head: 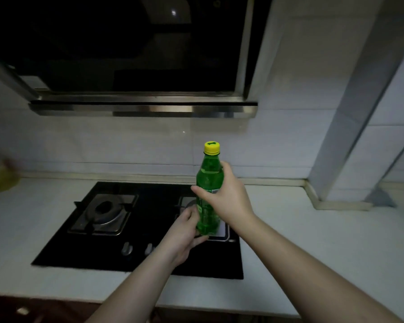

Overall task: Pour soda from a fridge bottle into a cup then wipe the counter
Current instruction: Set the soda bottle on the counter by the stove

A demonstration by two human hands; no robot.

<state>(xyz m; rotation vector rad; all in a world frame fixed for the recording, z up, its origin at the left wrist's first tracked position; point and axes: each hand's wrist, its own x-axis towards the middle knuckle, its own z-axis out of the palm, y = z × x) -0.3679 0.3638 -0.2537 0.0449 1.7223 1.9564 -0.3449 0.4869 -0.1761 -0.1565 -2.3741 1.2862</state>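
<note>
A green bottle (208, 194) with a yellow cap (211, 148) in place stands upright in the air over the right burner (216, 231) of a black stove (84, 252). The right hand (226, 197) is wrapped around the bottle's middle, thumb across the front, its grip clamped on the label band. The left hand (184, 231) cups the bottle's lower part and base from the left, fingers curled against it, so that grip is clamped on the bottle too. The bottle appears nearly full, though the dim light makes the level hard to judge.

The stove is set into a pale tabletop (324, 252). Its near edge runs just short of the tabletop's front edge, and two knobs (138, 248) sit along that side. The left burner (105, 210) is uncovered. A broad bare stretch of tabletop lies to the right of the stove, bounded at the back by a raised lip and a boxed column (350, 127) in the corner. A steel-trimmed hood (145, 106) overhangs the stove, well above the cap. At the far left edge a blurred yellow-green container (0, 178) rests on the tabletop.
</note>
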